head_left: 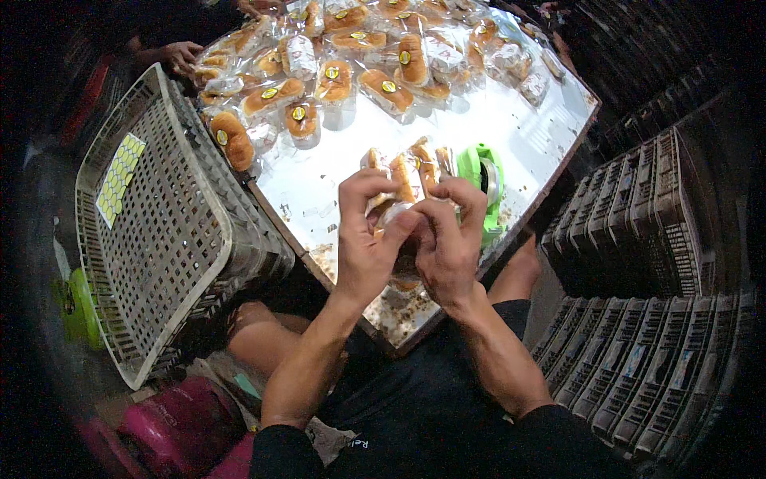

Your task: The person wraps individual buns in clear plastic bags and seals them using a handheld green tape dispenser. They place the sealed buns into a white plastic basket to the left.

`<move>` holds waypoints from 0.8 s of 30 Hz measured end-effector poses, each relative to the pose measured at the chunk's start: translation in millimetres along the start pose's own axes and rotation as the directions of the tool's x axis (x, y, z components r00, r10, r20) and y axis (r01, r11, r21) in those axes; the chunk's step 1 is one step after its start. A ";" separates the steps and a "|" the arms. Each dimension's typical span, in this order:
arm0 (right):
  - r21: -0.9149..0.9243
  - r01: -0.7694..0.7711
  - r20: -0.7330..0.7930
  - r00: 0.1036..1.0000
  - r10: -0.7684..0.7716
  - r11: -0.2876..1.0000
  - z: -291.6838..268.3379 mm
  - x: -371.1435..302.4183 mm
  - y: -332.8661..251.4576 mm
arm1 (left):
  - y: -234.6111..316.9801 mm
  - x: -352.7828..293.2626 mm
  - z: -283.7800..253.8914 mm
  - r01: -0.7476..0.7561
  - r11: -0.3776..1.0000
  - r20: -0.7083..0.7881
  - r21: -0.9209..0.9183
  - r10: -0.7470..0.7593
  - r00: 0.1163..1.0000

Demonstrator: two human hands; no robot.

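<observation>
Close to the table's near corner, both hands grip a clear plastic bag of bread rolls point(405, 177), their fingertips meeting at its gathered near end. My left hand point(365, 243) has its fingers curled and its thumb pressed in on the plastic. From the other side my right hand point(448, 243) pinches the same spot; the fingers partly hide the bag. Just right of the bag, beside my right hand, stands a bright green tape dispenser point(469, 164). Several wrapped bread rolls point(385, 89) with small yellow labels lie heaped across the far part of the white table point(307, 195).
A grey plastic crate point(227, 231) leans by the table's left edge. Stacked crates point(622, 219) stand at the right, with more crates point(638, 359) below them. Another person's hand point(182, 57) rests near the far left rolls. A magenta object point(183, 423) sits at lower left.
</observation>
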State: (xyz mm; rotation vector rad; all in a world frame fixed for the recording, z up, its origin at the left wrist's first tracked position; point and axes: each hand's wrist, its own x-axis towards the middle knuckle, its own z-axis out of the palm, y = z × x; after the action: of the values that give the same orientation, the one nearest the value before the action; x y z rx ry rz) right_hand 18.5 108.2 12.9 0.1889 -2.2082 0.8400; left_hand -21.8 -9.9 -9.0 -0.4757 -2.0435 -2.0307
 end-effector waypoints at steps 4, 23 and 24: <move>0.345 -0.257 -0.043 0.956 0.289 0.903 10.8 -16.1 3.0 | 2.7 -11.7 8.5 0.273 0.933 0.066 -0.236 -0.265 0.962; 0.109 -0.911 0.197 0.412 0.890 0.398 -56.2 -120.6 122.7 | 2.4 -13.4 14.6 0.365 0.864 0.002 -0.346 -0.388 0.922; 0.160 -0.969 0.336 0.234 0.912 0.190 -48.0 -128.8 119.5 | 2.1 -14.9 16.0 0.383 0.852 0.011 -0.356 -0.406 0.914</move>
State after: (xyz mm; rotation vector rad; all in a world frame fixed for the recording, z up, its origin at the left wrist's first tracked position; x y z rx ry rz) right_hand 93.6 215.1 -114.0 -1.1961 -2.1399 1.9543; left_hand -6.1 4.9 -13.0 -0.0334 -1.8578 -2.6359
